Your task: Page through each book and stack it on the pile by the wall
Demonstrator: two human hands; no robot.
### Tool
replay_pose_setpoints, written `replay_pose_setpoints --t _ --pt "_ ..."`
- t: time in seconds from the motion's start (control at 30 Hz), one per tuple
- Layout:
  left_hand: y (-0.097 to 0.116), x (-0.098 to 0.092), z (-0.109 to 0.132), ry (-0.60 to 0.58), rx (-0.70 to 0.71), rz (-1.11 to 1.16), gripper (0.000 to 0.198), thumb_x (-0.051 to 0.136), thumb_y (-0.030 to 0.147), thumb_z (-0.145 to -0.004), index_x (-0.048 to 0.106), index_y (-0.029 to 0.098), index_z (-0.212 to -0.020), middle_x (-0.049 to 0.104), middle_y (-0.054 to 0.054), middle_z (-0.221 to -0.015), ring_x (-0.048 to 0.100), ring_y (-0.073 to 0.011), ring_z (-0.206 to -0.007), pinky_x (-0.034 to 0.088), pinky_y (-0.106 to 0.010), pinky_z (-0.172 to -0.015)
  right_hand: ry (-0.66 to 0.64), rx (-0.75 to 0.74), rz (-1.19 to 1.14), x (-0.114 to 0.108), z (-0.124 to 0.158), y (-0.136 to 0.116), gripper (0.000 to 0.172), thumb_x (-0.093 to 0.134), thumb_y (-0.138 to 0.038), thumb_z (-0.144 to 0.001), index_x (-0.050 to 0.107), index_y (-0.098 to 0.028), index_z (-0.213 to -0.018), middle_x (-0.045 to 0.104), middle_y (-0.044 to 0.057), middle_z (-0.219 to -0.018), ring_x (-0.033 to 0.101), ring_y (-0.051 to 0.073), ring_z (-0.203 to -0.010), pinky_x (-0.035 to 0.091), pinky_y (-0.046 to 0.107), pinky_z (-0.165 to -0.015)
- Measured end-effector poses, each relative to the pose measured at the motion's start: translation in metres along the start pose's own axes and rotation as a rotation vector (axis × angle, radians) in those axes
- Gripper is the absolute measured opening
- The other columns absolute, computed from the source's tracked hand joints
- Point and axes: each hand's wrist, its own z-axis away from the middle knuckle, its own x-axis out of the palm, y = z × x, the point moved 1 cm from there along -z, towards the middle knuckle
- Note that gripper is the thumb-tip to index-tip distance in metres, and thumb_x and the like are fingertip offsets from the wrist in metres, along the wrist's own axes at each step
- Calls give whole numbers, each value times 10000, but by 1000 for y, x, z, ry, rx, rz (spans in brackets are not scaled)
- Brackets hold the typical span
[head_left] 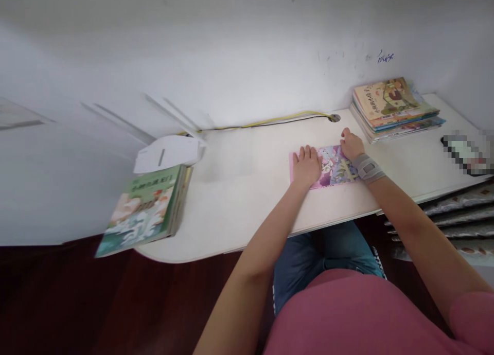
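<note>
A thin pink and purple picture book (pixel 331 165) lies flat on the white desk in front of me. My left hand (pixel 307 167) is open, its palm and spread fingers resting on the book's left part. At the book's upper right corner is my right hand (pixel 352 145), its fingers curled together; whether they pinch the book's edge is hidden. A grey wrap (pixel 368 168) with a square buckle goes round my right wrist, which covers the book's right end.
A pile of picture books (pixel 393 108) stands at the back right, near a phone (pixel 465 154) that is partly blurred. On the left, another book stack (pixel 144 206) overhangs the desk (pixel 227 206) beside a white device (pixel 165 153). Yellow and black cables (pixel 270 121) run along the wall.
</note>
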Motion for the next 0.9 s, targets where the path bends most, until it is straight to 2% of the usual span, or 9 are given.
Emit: replay_pose_setpoints --t 0.07,0.13,0.23,0.3,0.47,0.57,0.7,0.8,0.9 --pt "4 5 4 -13 3 -5 615 112 377 -978 357 65 -1447 332 -156 -1541 274 -315 -1426 231 -534 -1137 68 -55 44 -3 5 -7 365 373 -85 -880 534 -82 -1208 601 215 -1224 574 314 -1095 439 414 -882" --pt "4 7 5 -5 0 -8 619 105 371 -977 344 62 -1457 324 -156 -1545 271 -311 -1428 220 -531 -1142 112 -209 80 -1 14 -22 350 370 -122 -907 569 -91 -1193 526 213 -1348 506 318 -1208 404 435 -956" --pt "2 6 5 -40 15 -14 594 152 334 -970 310 71 -1479 299 -151 -1557 242 -305 -1442 198 -530 -1150 4 -500 53 9 31 -47 394 301 -226 -974 549 -117 -1260 543 163 -1366 483 253 -1259 347 419 -1045" --pt "0 4 4 -80 38 -9 596 192 325 -961 277 72 -1494 271 -145 -1569 222 -304 -1450 189 -528 -1154 -70 -577 39 15 39 -50 464 254 -308 -998 481 -104 -1347 520 155 -1402 450 246 -1305 313 436 -1079" --pt "-20 1 4 -94 50 67 635 157 444 -967 287 124 -1500 260 -106 -1579 212 -298 -1455 173 -502 -1168 -121 -567 113 15 43 -12 603 286 -464 -980 378 -87 -1442 336 177 -1530 300 320 -1410 237 517 -1114" --pt "-42 0 7 -135 -69 111 646 169 461 -960 253 135 -1511 204 -108 -1595 165 -307 -1468 150 -537 -1165 -135 -553 116 12 41 5 621 276 -475 -976 363 -86 -1452 318 172 -1539 289 313 -1418 239 500 -1120" --pt "-61 2 13 -95 -239 146 697 207 469 -952 234 32 -1495 208 -188 -1579 151 -295 -1472 116 -494 -1182 -129 -527 87 13 40 6 631 296 -486 -964 376 -81 -1441 349 175 -1524 328 300 -1400 257 483 -1116" --pt "-63 2 15 -25 -282 192 676 292 469 -939 349 13 -1434 253 -228 -1555 173 -313 -1465 130 -480 -1180 -133 -524 77 13 38 3 627 330 -488 -954 401 -75 -1421 396 177 -1498 371 299 -1372 280 476 -1102" --pt "-63 -1 14 79 -273 341 516 354 386 -930 542 51 -1274 366 -230 -1500 268 -318 -1433 175 -484 -1168 -110 -537 61 13 33 2 575 352 -459 -954 461 -81 -1374 460 178 -1452 418 294 -1332 320 460 -1071"
